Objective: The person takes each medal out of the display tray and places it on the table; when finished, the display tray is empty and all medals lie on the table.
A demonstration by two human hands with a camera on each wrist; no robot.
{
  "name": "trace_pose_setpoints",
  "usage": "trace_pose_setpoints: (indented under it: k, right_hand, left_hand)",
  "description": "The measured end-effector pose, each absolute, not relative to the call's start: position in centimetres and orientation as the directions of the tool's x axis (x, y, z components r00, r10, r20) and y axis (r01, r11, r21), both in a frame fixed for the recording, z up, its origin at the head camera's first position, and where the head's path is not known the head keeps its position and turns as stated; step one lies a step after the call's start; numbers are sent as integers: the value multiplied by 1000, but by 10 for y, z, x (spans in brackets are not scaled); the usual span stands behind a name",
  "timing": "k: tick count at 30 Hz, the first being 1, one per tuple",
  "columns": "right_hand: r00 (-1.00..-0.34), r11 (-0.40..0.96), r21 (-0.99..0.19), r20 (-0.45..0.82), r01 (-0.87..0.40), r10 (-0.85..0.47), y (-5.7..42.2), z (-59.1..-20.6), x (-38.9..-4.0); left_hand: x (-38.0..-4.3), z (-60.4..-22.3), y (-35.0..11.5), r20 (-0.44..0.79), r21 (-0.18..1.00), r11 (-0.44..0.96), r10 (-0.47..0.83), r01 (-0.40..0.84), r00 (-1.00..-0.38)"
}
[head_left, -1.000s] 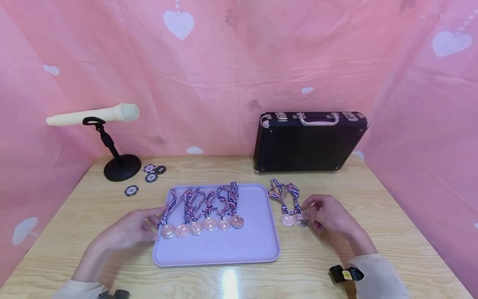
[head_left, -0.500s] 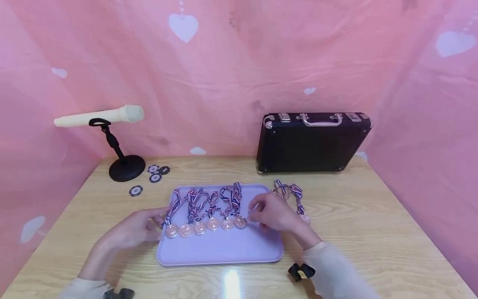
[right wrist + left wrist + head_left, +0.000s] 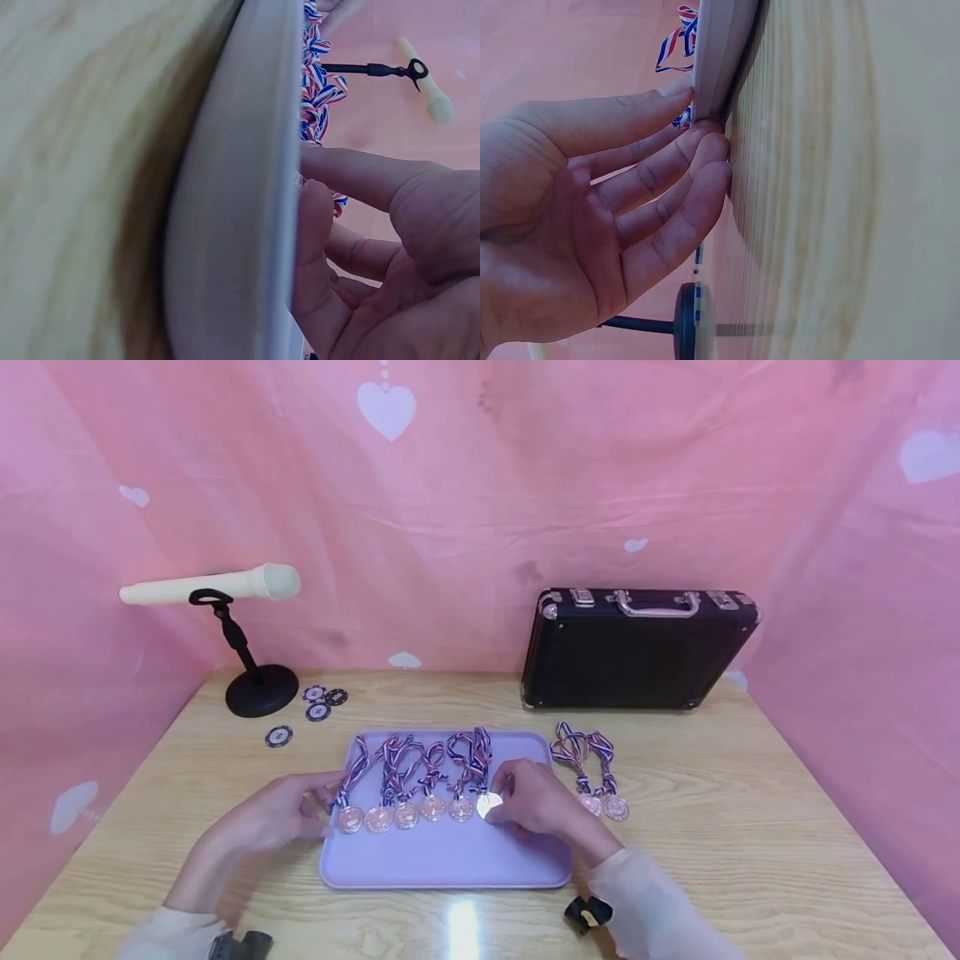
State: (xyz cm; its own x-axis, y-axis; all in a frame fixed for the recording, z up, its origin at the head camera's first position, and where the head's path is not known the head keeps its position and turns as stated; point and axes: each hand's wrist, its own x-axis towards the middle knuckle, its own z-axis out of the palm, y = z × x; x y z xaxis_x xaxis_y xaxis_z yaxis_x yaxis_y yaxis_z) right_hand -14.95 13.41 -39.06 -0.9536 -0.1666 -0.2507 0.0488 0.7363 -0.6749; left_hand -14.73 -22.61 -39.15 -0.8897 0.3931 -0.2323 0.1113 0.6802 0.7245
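In the head view a lilac tray [image 3: 446, 862] carries a row of several medals on striped red, white and blue ribbons [image 3: 390, 768]. My left hand [image 3: 273, 814] rests its thumb and fingertips against the tray's left edge, fingers loosely bent, as the left wrist view [image 3: 607, 202] also shows. Over the tray's right half, my right hand [image 3: 528, 797] pinches the rightmost medal [image 3: 488, 804], whose face gleams brightly. Its fingertips partly cover that medal. Right of the tray, two more medals [image 3: 616, 807] lie on the table, their ribbons stretched toward the back.
A black briefcase [image 3: 637, 660] with a silver handle stands at the back right. A white microphone [image 3: 217, 585] sits on a black stand [image 3: 261, 691] at the back left, with several poker chips [image 3: 318, 712] beside it. Pink cloth hangs behind the wooden table [image 3: 712, 793].
My right hand has moved left, from the loose medals beside the tray to the rightmost medal on it. That medal now catches the light. The left hand stays at the tray's edge.
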Motion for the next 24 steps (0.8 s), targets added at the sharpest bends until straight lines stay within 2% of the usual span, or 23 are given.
trace_pose_setpoints:
  k: [24]
  right_hand:
    - [-937,499,-863,-235,78,-260,175,-392,-149]
  left_hand:
    - [-146,-392,-226,-239,731,675,389,98,-890]
